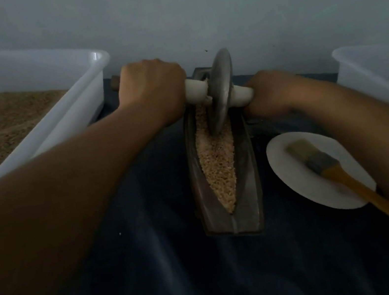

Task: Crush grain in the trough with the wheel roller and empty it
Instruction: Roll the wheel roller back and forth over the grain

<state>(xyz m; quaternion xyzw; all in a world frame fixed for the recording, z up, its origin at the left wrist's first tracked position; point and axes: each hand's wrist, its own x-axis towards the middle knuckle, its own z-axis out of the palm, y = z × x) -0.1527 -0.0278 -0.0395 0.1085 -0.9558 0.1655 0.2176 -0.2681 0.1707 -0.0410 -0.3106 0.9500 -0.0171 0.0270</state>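
at frame centre i had my left hand (152,89) and right hand (269,92) each curled round the pale axle of the grey metal wheel roller (221,90), its disc standing in the tan grain (217,164) of the dark boat-shaped metal trough (250,189)

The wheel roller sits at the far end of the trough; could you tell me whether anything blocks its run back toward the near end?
Nothing visible does. The wheel roller, its handle gripped by the left hand and right hand, stands in the trough, and only loose grain lies along the channel. The brush rests on a white plate beside it.
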